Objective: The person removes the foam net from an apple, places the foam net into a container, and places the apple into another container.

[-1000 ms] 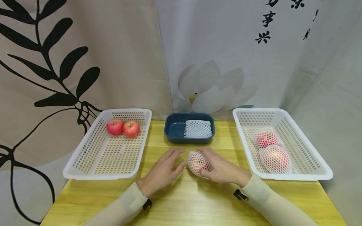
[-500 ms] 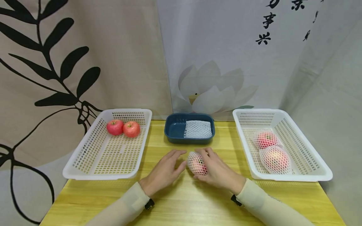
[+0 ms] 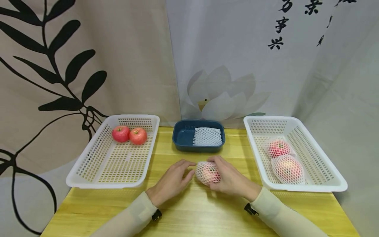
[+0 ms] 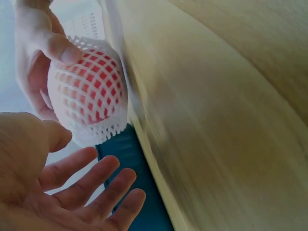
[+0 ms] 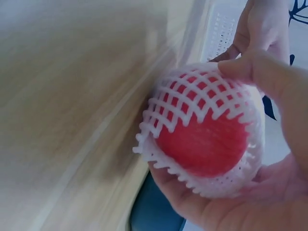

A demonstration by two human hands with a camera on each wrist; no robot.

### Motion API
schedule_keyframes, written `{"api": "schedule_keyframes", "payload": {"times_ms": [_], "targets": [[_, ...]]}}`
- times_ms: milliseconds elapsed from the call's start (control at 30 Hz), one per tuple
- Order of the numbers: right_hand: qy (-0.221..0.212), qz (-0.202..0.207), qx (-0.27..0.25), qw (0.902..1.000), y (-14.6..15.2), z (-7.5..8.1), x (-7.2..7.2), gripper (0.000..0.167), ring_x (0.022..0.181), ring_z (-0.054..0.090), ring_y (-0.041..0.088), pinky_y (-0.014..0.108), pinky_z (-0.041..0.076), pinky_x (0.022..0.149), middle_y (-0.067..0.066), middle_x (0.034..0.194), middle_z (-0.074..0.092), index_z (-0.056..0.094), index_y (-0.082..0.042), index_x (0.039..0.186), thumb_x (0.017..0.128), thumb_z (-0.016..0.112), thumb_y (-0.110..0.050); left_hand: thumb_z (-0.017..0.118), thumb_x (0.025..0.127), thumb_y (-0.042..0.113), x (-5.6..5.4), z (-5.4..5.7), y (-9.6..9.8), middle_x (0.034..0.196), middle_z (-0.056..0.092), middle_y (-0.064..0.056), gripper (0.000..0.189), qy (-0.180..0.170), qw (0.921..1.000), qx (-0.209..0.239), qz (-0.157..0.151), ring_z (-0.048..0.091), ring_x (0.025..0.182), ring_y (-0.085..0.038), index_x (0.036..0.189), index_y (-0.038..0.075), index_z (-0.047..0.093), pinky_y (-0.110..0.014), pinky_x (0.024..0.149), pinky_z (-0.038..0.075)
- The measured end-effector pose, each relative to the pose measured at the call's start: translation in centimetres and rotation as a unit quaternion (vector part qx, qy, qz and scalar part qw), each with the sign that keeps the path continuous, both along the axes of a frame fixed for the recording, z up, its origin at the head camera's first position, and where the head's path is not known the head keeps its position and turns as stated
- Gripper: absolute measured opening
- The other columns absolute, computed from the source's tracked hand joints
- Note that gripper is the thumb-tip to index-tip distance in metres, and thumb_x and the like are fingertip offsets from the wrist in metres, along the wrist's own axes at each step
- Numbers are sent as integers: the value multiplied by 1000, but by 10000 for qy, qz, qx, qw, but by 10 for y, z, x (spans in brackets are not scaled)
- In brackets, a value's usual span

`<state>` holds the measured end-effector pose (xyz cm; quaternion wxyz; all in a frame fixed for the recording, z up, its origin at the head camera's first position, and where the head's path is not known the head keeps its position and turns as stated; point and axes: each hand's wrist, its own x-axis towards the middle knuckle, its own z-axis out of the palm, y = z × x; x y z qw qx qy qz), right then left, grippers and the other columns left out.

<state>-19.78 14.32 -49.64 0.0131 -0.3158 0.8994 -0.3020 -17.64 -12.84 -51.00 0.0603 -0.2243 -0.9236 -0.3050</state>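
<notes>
In the head view, a red apple in a white foam net (image 3: 208, 172) is at the middle of the table's near half. My right hand (image 3: 234, 179) grips it from the right, thumb on the near side and fingers round the far side. The right wrist view shows the net's open end, with bare red apple (image 5: 207, 144) inside it. To the left of the netted apple is my left hand (image 3: 171, 182), its fingers spread and relaxed. In the left wrist view a gap shows between the left fingers (image 4: 91, 187) and the net.
A white basket (image 3: 88, 179) at left holds two bare apples (image 3: 129, 135). The white basket (image 3: 314, 187) at right holds two netted apples (image 3: 284, 161). Behind the hands, a blue tray (image 3: 183, 147) contains white foam nets (image 3: 207, 136). A printed curtain (image 3: 133, 65) hangs behind.
My right hand has turned the netted apple slightly and shifted its grip on it. The left hand stays almost where it was, beside the apple.
</notes>
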Motion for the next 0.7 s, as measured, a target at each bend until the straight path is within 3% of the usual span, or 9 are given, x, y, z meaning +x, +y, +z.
{"api": "schedule_keyframes", "payload": {"times_ms": [400, 700], "targets": [[268, 425, -291, 9983, 0, 11, 3, 88, 127, 72, 19, 45, 66, 110, 7, 147, 71, 57, -4, 158, 83, 99, -23, 75, 115, 16, 2, 3, -3, 131, 82, -6, 27, 317, 9989, 205, -285, 81, 122, -21, 141, 8, 80, -42, 108, 69], [322, 559, -376, 9972, 0, 13, 4, 89, 128, 74, 17, 43, 66, 112, 4, 148, 73, 58, -5, 159, 83, 100, -24, 85, 108, 14, 3, 4, -5, 136, 78, -6, 41, 624, 9940, 597, -668, 81, 124, -27, 147, 10, 74, -41, 107, 70]]}}
